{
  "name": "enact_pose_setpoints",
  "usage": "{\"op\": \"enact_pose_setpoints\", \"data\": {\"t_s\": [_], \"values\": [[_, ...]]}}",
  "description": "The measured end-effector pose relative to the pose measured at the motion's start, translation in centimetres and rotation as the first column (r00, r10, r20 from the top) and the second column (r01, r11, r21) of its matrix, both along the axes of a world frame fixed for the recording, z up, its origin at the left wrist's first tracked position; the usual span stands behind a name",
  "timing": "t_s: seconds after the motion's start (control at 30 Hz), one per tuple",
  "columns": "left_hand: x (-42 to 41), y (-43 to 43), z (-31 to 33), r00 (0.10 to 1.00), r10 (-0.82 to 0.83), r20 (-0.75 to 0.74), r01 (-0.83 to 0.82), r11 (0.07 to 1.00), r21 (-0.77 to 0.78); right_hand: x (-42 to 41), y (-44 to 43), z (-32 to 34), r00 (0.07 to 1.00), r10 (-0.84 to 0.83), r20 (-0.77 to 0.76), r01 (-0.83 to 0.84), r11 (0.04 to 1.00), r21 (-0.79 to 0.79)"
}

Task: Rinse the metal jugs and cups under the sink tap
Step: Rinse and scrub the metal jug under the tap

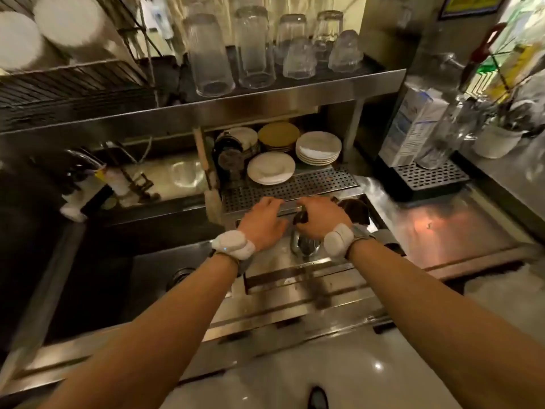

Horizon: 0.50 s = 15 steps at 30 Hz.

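Note:
A shiny metal jug [306, 246] stands on the steel counter just below my right hand [321, 221]. That hand's fingers curl around a dark part at the jug's top. My left hand [262, 224] lies palm down beside it, fingers spread and holding nothing, with fingertips on the front edge of the perforated drip tray [295, 187]. A dark rounded vessel [355, 209] sits right behind my right hand; blur hides what it is. The dark sink basin [124, 278] with its drain [180, 276] lies to the left. I cannot make out a tap.
Stacks of white plates [318, 147] sit on the drip tray under a steel shelf [265, 98] that carries upturned glasses [253, 48]. A milk carton [413, 125] and a second drip tray [430, 175] stand at the right. A dish rack [67, 81] is upper left.

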<state>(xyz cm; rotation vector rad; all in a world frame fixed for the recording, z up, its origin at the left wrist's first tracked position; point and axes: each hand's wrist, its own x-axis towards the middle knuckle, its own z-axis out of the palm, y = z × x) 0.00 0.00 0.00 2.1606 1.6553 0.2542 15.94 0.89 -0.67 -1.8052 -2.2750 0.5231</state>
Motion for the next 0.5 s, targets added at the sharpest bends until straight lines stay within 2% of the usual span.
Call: {"op": "enact_pose_setpoints", "data": {"t_s": [0.13,0.3,0.5], "values": [[1.6,1.3,-1.6,0.999,0.016,-0.041,-0.019,0.997,-0.071,0.9,1.1,-1.6,0.992,0.048,0.114,-0.043,0.998,-0.051],[1.9,2.1,-2.9,0.997,0.039,-0.062,-0.044,0.996,-0.079,0.9,2.7,-2.6,0.983,0.102,0.156,-0.083,0.989,-0.122],[0.6,2.3,-2.9,0.998,0.067,-0.017,-0.068,0.989,-0.131,-0.4,3.7,-1.8,0.988,0.148,0.051,-0.139,0.979,-0.147]]}}
